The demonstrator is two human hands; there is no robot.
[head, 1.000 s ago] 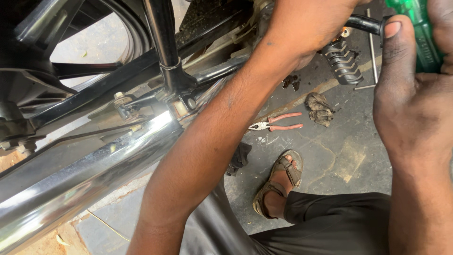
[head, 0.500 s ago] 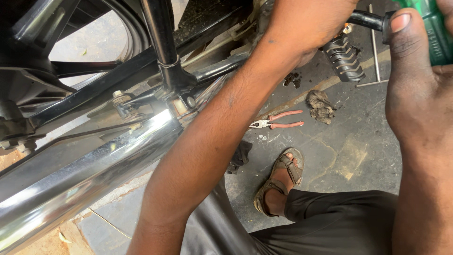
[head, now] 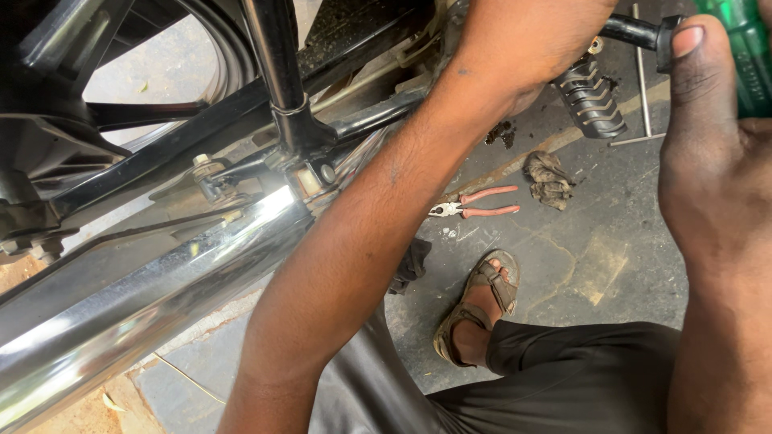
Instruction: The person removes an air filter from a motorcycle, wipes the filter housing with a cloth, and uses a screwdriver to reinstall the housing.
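Observation:
My right hand (head: 716,185) is at the right edge, closed around a green, see-through screwdriver handle (head: 744,56), with the thumb lying along it. The handle sits beside the end of a black bar (head: 631,30) on the motorcycle. My left arm reaches across the middle of the view. My left hand (head: 523,40) rests against the motorcycle's frame at the top, just left of a ribbed black footpeg (head: 591,100). Its fingers are out of view, so I cannot see what they touch.
A chrome exhaust pipe (head: 137,313) runs along the lower left, below the black swingarm and rear wheel (head: 201,104). Red-handled pliers (head: 474,205), a dirty rag (head: 548,178) and a thin metal rod (head: 641,72) lie on the concrete floor. My sandalled foot (head: 478,309) is beneath.
My right hand with the green handle has shifted a little to the right and up. My left arm stays in place on the frame.

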